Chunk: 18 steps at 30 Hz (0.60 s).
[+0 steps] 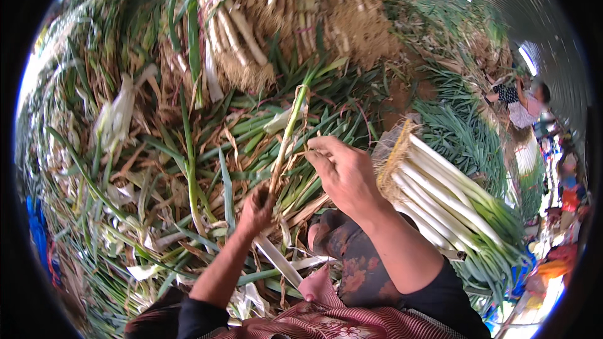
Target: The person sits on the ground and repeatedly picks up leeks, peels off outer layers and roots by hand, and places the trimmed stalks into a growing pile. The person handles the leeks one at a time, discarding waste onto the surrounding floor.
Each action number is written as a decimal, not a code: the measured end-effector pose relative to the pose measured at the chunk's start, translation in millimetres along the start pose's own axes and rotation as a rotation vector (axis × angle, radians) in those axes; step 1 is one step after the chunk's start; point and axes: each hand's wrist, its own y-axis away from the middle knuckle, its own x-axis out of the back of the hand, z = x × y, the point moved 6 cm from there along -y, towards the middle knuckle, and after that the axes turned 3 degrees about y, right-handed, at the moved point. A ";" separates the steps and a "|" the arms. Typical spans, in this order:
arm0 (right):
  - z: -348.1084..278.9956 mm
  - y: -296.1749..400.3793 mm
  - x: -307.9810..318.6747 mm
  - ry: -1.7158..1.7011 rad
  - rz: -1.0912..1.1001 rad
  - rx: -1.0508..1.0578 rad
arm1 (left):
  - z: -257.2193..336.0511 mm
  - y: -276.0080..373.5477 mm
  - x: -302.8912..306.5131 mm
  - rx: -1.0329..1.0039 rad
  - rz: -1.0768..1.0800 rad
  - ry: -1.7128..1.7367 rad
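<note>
My left hand (258, 208) is closed around the lower, root end of a single green onion stalk (288, 139), which slants up and away with dry brown leaf skin on it. Beside the middle of the stalk is my right hand (332, 165), thumb and index finger pinched together at a thin dry strip of leaf (301, 152). To the right lies a row of cleaned green onions (443, 193) with white shafts, their roots against a yellow-edged board (395, 153). Loose leaves and peelings (235, 136) cover the ground beneath my hands.
Tied bundles of unpeeled green onions (235, 33) with soil on the roots stand ahead. Heaps of leaves (94, 188) spread at left. More green onions (464, 127) lie at right, where another person (523, 103) sits under a corrugated curved roof (523, 4).
</note>
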 end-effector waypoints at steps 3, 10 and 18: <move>24.4 3.7 0.7 0.383 -0.195 -0.250 | 67.9 69.5 -23.5 -0.171 0.065 -0.042; -13.6 40.0 15.4 -0.769 0.254 -0.196 | 144.7 238.0 -50.6 -0.343 0.321 -0.390; -113.6 144.4 36.3 -1.820 0.050 -0.130 | 215.1 307.0 -49.3 -0.305 0.305 0.101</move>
